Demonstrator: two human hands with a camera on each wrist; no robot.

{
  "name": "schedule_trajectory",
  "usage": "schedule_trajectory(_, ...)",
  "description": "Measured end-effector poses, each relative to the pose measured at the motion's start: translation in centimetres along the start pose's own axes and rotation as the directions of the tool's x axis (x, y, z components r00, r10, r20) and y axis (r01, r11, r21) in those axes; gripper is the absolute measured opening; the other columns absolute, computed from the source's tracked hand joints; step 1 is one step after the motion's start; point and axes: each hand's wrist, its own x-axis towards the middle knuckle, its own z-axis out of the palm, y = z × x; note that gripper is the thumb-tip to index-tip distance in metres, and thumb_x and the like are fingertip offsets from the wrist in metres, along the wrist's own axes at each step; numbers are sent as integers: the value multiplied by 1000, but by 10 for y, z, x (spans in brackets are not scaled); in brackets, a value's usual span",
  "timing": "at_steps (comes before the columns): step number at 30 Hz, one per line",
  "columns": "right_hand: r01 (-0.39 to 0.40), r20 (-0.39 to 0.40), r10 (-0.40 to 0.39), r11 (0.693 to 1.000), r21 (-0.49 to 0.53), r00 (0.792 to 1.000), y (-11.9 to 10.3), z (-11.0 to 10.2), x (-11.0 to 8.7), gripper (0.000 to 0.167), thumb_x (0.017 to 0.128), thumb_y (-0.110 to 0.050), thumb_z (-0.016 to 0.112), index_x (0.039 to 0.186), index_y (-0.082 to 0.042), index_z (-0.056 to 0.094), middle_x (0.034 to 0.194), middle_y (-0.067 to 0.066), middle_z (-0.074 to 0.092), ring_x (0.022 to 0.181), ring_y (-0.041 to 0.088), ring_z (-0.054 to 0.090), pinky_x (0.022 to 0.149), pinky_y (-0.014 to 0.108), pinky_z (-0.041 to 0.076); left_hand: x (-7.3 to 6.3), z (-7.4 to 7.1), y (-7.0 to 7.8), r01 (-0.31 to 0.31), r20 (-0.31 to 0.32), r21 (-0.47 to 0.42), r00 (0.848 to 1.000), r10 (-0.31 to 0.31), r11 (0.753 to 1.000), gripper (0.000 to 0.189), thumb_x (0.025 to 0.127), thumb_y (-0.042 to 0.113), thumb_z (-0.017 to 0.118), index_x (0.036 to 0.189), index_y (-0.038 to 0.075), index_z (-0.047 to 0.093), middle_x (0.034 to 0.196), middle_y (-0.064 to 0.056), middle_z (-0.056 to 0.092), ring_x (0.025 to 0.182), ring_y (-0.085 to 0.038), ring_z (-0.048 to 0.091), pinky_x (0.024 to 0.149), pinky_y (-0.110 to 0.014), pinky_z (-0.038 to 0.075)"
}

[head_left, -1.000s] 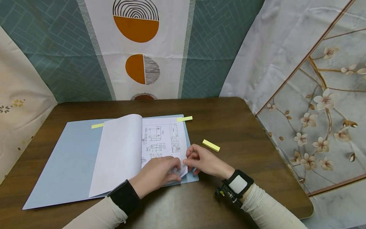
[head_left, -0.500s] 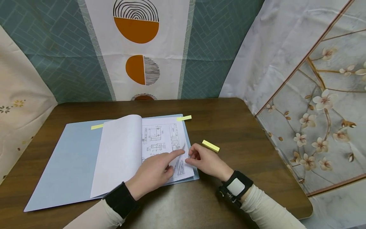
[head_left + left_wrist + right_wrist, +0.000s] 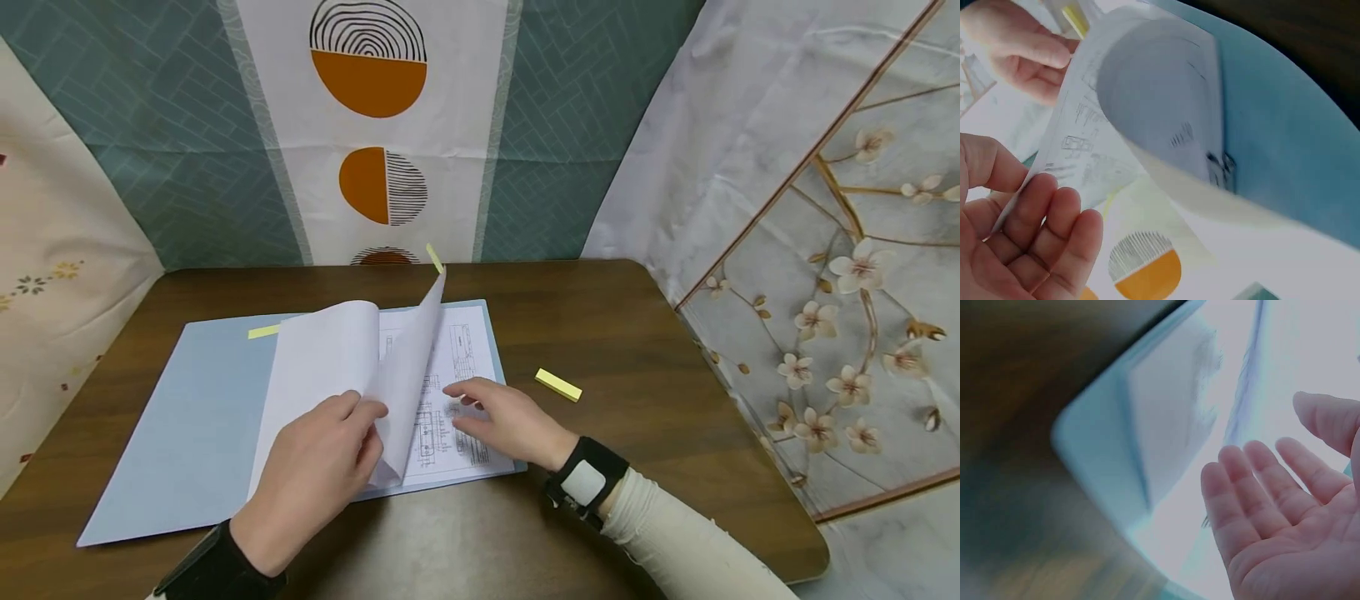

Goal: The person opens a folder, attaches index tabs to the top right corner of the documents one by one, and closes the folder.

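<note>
My left hand [image 3: 311, 479] pinches the free edge of a sheet of paper [image 3: 408, 367], thumb on one side and fingers on the other in the left wrist view. This sheet stands raised and curved, with a yellow sticky tab [image 3: 434, 257] at its top corner. Under it lies another sheet with a technical drawing [image 3: 431, 429]. Over that drawing hovers my right hand [image 3: 510, 421], its fingers loosely extended with nothing in them. Pages folded back to the left show a blank white side [image 3: 322, 354]. All sit in a light blue folder [image 3: 180, 442], lying spread on the table.
A yellow sticky-note strip [image 3: 558, 384] lies on the brown table [image 3: 615, 333] right of the folder. Another yellow tab [image 3: 263, 332] sticks out at the top left of the folded-back pages. A dark clip [image 3: 1222, 167] shows at the binding. Patterned cloth hangs behind the table.
My left hand has moved left, carrying the edge of the tabbed sheet up and over. The drawing beneath is uncovered. My right hand has shifted left over the paper, fingers more spread.
</note>
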Motion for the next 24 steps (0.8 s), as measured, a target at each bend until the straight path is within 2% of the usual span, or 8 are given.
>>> schedule_trajectory(4,51,36,-50,998,-28,998,-12,9,15,53,110,-22,73,160,-14,58,154,4,64,134,20,65,111,38,54,-12,-5,-7,-14,-64,44,998,17,999,16,81,2,83,95,6,77,73,4,52,63,-11,46,50,-26,39)
schedule_trajectory(8,115,76,-110,991,-64,991,-20,23,30,58,109,-23,73,163,-12,54,162,3,58,147,15,56,120,34,45,-21,-10,-13,8,-66,75,998,-3,997,12,82,4,83,92,6,77,72,2,55,61,-13,49,49,-28,41)
schedule_trajectory(14,179,121,-162,974,-137,979,-29,38,44,59,110,-26,73,164,-15,53,167,1,52,154,11,48,123,31,40,-34,-20,-24,63,-35,118,998,-60,991,12,80,3,84,88,4,75,70,2,53,59,-14,47,46,-28,38)
schedule_trajectory(19,220,154,-190,952,-214,970,-34,43,48,61,109,-30,74,165,-18,52,171,0,47,155,16,47,122,33,42,-46,-27,-35,120,44,149,991,-127,982,13,82,5,86,84,6,73,67,4,48,58,-13,43,47,-29,35)
schedule_trajectory(24,273,198,-221,915,-296,955,-37,47,52,64,109,-33,73,167,-21,50,172,0,46,157,16,44,127,34,34,-62,-28,-45,112,40,170,992,-120,979,26,78,3,84,73,13,62,63,8,36,55,-10,34,46,-28,29)
